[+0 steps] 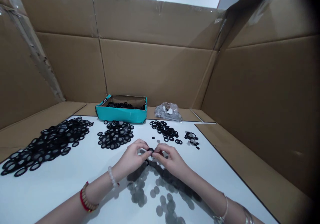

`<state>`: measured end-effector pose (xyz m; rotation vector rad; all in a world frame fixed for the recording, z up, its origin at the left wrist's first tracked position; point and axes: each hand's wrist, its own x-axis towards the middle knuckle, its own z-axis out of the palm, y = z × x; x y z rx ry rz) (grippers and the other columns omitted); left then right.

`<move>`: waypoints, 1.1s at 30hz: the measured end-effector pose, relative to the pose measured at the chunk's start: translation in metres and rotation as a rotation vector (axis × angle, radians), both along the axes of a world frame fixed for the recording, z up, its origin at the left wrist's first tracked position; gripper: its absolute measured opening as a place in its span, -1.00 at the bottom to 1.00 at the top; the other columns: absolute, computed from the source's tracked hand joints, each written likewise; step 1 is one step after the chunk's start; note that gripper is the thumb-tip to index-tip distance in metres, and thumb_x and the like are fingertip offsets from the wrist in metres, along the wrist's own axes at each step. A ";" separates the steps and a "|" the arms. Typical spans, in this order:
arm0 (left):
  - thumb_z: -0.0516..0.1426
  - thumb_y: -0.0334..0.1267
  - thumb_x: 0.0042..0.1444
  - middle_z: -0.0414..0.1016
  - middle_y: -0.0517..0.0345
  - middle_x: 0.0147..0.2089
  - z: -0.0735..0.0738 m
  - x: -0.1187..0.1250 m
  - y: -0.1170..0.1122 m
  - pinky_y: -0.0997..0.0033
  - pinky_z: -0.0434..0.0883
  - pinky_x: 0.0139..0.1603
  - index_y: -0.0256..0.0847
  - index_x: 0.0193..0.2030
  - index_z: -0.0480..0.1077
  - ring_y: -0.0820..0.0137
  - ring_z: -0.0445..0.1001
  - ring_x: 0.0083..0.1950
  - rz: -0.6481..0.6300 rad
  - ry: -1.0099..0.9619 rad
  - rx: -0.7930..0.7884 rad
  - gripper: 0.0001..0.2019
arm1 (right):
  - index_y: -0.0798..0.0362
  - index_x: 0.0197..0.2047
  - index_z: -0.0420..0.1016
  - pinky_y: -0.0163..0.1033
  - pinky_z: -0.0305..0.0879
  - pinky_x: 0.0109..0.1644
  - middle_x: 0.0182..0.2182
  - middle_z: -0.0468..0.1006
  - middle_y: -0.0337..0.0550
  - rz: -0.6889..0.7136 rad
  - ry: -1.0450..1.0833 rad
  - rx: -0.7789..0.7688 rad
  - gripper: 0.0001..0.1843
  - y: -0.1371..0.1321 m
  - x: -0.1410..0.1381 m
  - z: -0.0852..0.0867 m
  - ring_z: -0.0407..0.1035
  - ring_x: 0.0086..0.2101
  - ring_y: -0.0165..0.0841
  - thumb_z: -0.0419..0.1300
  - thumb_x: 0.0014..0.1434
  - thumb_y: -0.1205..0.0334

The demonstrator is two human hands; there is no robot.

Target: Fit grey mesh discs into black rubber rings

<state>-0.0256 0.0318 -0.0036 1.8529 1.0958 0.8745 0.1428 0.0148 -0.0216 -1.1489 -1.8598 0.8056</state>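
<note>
Between my two hands, just above the white tabletop, is a small black ring (pixel 150 150). The thumb and fingers of my left hand (pixel 136 154) pinch it from the left. From the right, the thumb and fingers of my right hand (pixel 168 156) close on its other side. Whether the ring has a disc in it is too small to tell. Below and around my hands lie many loose grey translucent discs (pixel 138 195), some overlapping. Another black ring (pixel 147 163) rests on the table under my fingers, partly hidden.
A large pile of black rings with grey centres (pixel 52 142) spreads at left, a smaller pile (pixel 116 135) beside it. Plain black rings (pixel 165 130) and a small mixed heap (pixel 192 138) lie right. Behind stand a teal box (pixel 121 114) and plastic bag (pixel 168 112). Cardboard walls (pixel 155 67) enclose the table.
</note>
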 end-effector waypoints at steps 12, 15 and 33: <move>0.17 -0.22 -0.04 0.38 0.18 -0.35 0.002 0.002 -0.002 0.46 0.29 -0.31 -0.24 -0.06 0.26 0.37 0.39 -0.27 0.014 -0.299 -0.313 -0.62 | 0.08 -0.51 0.27 -0.35 0.05 -0.35 -0.54 0.29 -0.29 0.027 0.101 -0.060 -0.75 0.003 0.000 -0.006 0.16 -0.45 -0.42 0.09 0.14 0.16; 0.17 -0.20 -0.04 0.38 0.18 -0.32 -0.004 0.001 0.000 0.47 0.28 -0.32 -0.22 -0.06 0.24 0.38 0.38 -0.26 0.026 -0.289 -0.296 -0.61 | 0.08 -0.52 0.25 -0.34 0.06 -0.35 -0.54 0.28 -0.29 0.020 0.100 -0.060 -0.75 0.001 -0.002 -0.002 0.17 -0.44 -0.41 0.09 0.14 0.17; 0.14 -0.30 -0.07 0.48 0.09 -0.32 0.002 -0.013 0.018 0.43 0.33 -0.17 -0.25 -0.34 0.38 0.33 0.43 -0.22 -0.033 -0.034 0.035 -0.88 | 0.09 -0.42 0.33 -0.36 0.11 -0.30 -0.46 0.34 -0.26 0.085 -0.020 -0.059 -0.83 -0.002 -0.002 0.002 0.23 -0.39 -0.40 0.05 0.17 0.23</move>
